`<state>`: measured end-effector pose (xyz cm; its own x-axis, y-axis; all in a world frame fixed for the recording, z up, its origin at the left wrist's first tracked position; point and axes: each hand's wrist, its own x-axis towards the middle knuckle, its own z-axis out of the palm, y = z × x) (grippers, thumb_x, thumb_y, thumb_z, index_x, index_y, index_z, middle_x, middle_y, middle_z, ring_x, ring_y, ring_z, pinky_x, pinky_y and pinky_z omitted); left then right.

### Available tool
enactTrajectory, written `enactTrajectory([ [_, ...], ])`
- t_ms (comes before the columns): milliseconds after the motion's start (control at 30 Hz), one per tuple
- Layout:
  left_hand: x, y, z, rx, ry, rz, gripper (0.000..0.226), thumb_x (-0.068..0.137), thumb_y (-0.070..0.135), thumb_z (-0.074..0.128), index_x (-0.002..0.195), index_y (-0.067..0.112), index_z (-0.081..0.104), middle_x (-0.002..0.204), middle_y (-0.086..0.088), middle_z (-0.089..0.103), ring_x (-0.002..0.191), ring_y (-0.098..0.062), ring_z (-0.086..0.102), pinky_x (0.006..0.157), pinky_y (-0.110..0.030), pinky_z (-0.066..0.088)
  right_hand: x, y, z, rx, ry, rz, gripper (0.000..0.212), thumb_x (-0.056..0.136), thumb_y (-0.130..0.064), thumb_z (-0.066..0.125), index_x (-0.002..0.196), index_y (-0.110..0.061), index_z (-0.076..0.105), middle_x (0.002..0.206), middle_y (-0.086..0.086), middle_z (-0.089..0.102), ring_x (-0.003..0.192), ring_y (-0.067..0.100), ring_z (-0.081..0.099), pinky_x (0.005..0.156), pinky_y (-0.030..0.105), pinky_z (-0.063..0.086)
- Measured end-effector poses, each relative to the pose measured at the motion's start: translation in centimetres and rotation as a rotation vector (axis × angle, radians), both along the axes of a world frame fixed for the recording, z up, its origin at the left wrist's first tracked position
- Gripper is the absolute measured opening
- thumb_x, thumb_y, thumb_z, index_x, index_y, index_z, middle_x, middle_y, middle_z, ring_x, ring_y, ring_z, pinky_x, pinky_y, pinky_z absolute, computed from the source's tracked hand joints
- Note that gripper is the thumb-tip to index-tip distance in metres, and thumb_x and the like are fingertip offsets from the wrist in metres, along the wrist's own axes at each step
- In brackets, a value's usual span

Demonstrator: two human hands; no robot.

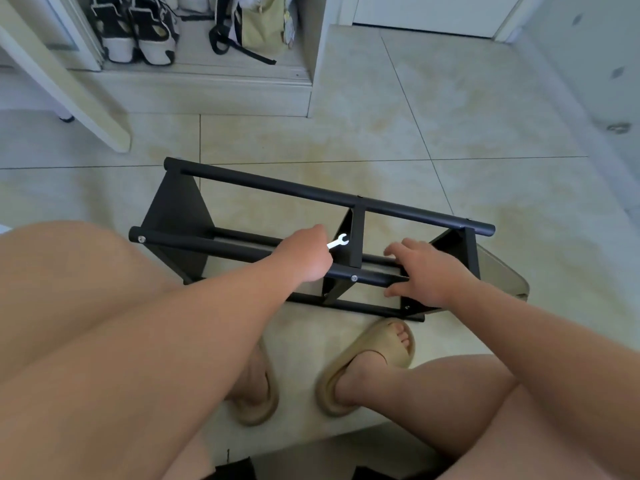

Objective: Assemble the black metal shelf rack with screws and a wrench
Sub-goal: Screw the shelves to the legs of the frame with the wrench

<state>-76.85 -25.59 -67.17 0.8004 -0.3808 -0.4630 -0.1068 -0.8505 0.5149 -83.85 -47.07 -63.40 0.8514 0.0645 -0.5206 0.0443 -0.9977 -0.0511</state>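
Note:
The black metal shelf rack [263, 183] lies on the tiled floor in front of me, with round tubes joined by flat black panels. My left hand [306, 252] grips a small silver wrench [338, 243], whose open jaw points at the middle panel. My right hand [420, 271] rests over the near tube at the rack's right end, thumb under the tube and fingers spread above it. Silver screw heads [353, 278] show on the near tube, one at its left end and one near the middle.
My bare legs and tan slippers [369, 365] are just in front of the rack. A white furniture leg [69, 95] slants at the far left. Shoes [138, 32] and a bag [258, 26] sit in an open cabinet behind. A door is at the far right.

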Motion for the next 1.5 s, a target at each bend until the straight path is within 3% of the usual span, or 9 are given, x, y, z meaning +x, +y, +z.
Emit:
enactTrajectory([
  [133, 1.2, 0.3, 0.1, 0.023, 0.035, 0.053, 0.01, 0.092, 0.01, 0.045, 0.097, 0.012, 0.053, 0.079, -0.004, 0.056, 0.066, -0.02, 0.048, 0.054, -0.03, 0.035, 1.8, 0.5, -0.3, 0.011, -0.164, 0.185, 0.123, 0.066, -0.085, 0.061, 0.161, -0.029, 0.007, 0.166, 0.004, 0.013, 0.153, 0.029, 0.009, 0.121, 0.051, 0.016],
  [333, 2.7, 0.0, 0.3, 0.06, 0.189, 0.019, 0.012, 0.088, 0.013, 0.05, 0.079, 0.01, 0.059, 0.064, -0.003, 0.047, 0.057, -0.019, 0.042, 0.052, -0.029, 0.031, 5.7, 0.7, -2.4, -0.07, -0.112, 0.258, 0.143, 0.044, -0.11, 0.027, 0.15, -0.037, -0.033, 0.156, 0.002, -0.043, 0.148, 0.029, -0.034, 0.117, 0.061, -0.017],
  [467, 3.6, 0.1, 0.3, 0.065, 0.267, -0.02, 0.016, 0.089, 0.016, 0.054, 0.086, 0.007, 0.067, 0.072, -0.007, 0.057, 0.065, -0.022, 0.05, 0.058, -0.03, 0.038, 5.4, 0.2, -4.0, -0.003, -0.128, 0.242, 0.134, 0.047, -0.111, 0.018, 0.149, -0.042, -0.035, 0.159, 0.003, -0.039, 0.151, 0.028, -0.03, 0.119, 0.061, -0.015],
  [633, 4.6, 0.2, 0.1, 0.072, 0.317, -0.141, 0.023, 0.091, 0.02, 0.062, 0.107, 0.011, 0.076, 0.112, -0.011, 0.07, 0.104, -0.028, 0.064, 0.096, -0.04, 0.051, 5.2, 0.2, -4.9, 0.022, -0.206, 0.256, 0.131, 0.053, -0.109, 0.019, 0.156, -0.038, -0.022, 0.165, 0.006, -0.027, 0.153, 0.03, -0.022, 0.119, 0.066, -0.011],
  [767, 5.1, 0.3, -0.3, 0.01, 0.331, -0.163, 0.017, 0.089, 0.024, 0.067, 0.099, 0.016, 0.079, 0.106, -0.007, 0.073, 0.102, -0.025, 0.065, 0.094, -0.039, 0.05, 5.3, 0.1, -5.3, 0.044, -0.23, 0.255, 0.13, 0.055, -0.107, 0.024, 0.157, -0.037, -0.017, 0.166, 0.007, -0.023, 0.153, 0.03, -0.02, 0.118, 0.067, -0.01],
  [967, 5.6, 0.3, -1.3, -0.122, 0.376, -0.066, 0.02, 0.087, 0.019, 0.067, 0.074, 0.034, 0.07, 0.082, 0.008, 0.069, 0.078, -0.008, 0.062, 0.067, -0.021, 0.046, 5.2, 0.2, -5.3, 0.017, -0.228, 0.271, 0.13, 0.056, -0.108, 0.02, 0.158, -0.035, -0.016, 0.167, 0.008, -0.021, 0.154, 0.033, -0.017, 0.118, 0.069, -0.006],
  [1200, 5.0, -0.8, -1.0, -0.33, 0.57, 0.197, 0.012, 0.094, 0.026, 0.063, 0.099, 0.018, 0.072, 0.088, 0.005, 0.077, 0.083, -0.009, 0.073, 0.073, -0.025, 0.056, 5.2, 0.3, -5.0, -0.022, -0.22, 0.278, 0.13, 0.056, -0.107, 0.016, 0.158, -0.034, -0.017, 0.166, 0.009, -0.021, 0.154, 0.034, -0.016, 0.119, 0.068, -0.005],
  [1333, 4.5, -1.4, -0.8, -0.357, 0.576, 0.325, 0.012, 0.097, 0.023, 0.062, 0.102, 0.013, 0.066, 0.077, 0.003, 0.075, 0.066, -0.006, 0.071, 0.057, -0.018, 0.054, 5.2, 0.3, -5.0, -0.032, -0.222, 0.279, 0.13, 0.056, -0.107, 0.017, 0.158, -0.033, -0.016, 0.167, 0.009, -0.02, 0.154, 0.033, -0.016, 0.119, 0.068, -0.004],
  [1500, 4.2, -2.0, -0.9, -0.379, 0.502, 0.367, 0.015, 0.097, 0.023, 0.062, 0.11, 0.017, 0.068, 0.08, 0.004, 0.075, 0.074, -0.007, 0.07, 0.076, -0.026, 0.056, 5.2, 0.3, -5.0, -0.028, -0.222, 0.279, 0.13, 0.056, -0.107, 0.015, 0.158, -0.034, -0.017, 0.167, 0.008, -0.02, 0.154, 0.033, -0.016, 0.119, 0.068, -0.005],
])
